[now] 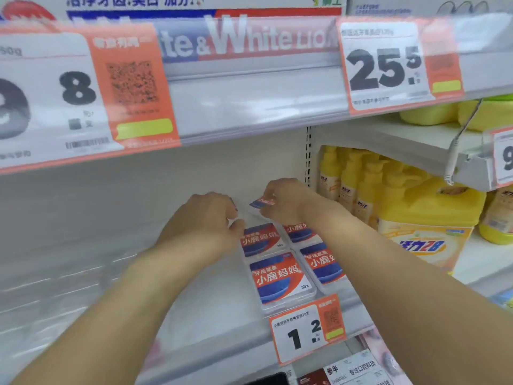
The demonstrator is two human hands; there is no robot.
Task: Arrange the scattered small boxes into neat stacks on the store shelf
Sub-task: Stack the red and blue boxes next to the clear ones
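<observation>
My right hand [286, 201] pinches 1 small flat clear-plastic box with a red-and-blue label [262, 202] at the far end of the white shelf [211, 315], behind 4 matching boxes [280, 276]. It looks light, stiff and slick, so I would hold it by its short edges. My left hand [205, 220] hovers beside it, fingers curled; I cannot tell whether they touch it.

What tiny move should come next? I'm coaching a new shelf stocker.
Probably lower the box pinched by the right hand onto the back-right stack. It is tilted above the rear of the four stacks; the left hand is close enough to square it.
</observation>
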